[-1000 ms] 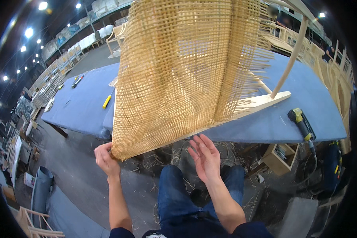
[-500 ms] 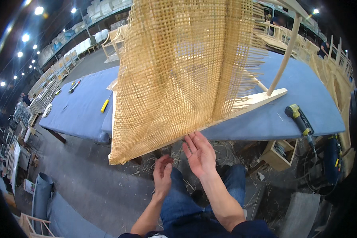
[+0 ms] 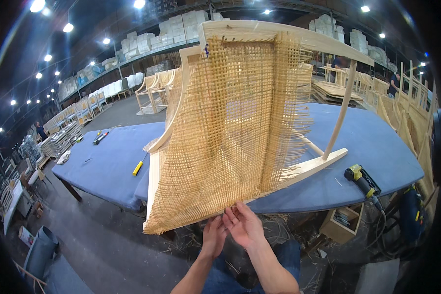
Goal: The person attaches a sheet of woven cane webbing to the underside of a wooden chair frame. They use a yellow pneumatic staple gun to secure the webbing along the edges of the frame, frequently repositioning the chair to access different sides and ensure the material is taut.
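A pale wooden chair frame (image 3: pixel 154 176) lies tipped on the padded table, with woven cane webbing (image 3: pixel 240 132) spread across it. Loose cane strands fray out along the webbing's right side. Down at its lower edge, my right hand (image 3: pixel 244 229) has its palm turned up and its fingers bent against the cane's border. Close beside it on the left, my left hand (image 3: pixel 214 238) is curled, fingertips at the same edge and almost meeting the right hand's. Whatever fine strand lies between the fingertips is too small to make out.
On the blue padded table (image 3: pixel 112 147) lie a yellow-handled tool (image 3: pixel 137 168) to the left and a yellow-and-black nail gun (image 3: pixel 362 181) with a hose to the right. Below hangs a wooden box (image 3: pixel 342 223). Cane scraps litter the floor. Other people and chairs stand farther back.
My view has tilted up, showing the frame's top rail. My left hand has come up to the cane's lower edge beside my right hand, which stays at that edge.
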{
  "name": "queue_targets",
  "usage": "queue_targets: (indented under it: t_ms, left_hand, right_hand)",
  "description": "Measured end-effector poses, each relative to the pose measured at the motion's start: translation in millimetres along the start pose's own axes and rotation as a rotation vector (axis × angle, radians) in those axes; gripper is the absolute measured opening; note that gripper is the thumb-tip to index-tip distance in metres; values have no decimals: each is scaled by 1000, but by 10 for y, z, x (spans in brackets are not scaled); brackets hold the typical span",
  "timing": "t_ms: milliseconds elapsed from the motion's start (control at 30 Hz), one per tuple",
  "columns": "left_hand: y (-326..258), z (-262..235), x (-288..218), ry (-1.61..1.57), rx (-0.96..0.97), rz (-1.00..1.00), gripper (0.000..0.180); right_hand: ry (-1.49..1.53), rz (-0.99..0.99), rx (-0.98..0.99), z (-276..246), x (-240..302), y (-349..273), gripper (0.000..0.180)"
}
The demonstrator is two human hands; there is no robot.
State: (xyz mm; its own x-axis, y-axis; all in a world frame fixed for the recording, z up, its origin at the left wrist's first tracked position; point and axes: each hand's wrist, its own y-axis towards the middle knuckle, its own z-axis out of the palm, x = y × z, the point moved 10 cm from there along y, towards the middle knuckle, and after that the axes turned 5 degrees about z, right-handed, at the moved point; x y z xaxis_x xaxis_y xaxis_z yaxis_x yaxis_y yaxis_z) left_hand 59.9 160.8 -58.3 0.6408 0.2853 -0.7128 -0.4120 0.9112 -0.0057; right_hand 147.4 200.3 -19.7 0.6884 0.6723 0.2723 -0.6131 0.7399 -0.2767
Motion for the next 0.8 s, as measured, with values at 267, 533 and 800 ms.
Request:
queue_targets:
  t_ms: [267, 533, 800]
  left_hand:
    - [150, -5, 40, -75, 10, -5, 36]
    - [244, 0, 134, -128, 17, -28, 31]
    - [240, 106, 77, -68, 18, 1, 30]
  right_hand:
    - [-2, -96, -41, -21, 2, -157, 43]
    - [70, 38, -132, -248, -115, 79, 12]
    - [85, 100, -120, -174, -164, 66, 11]
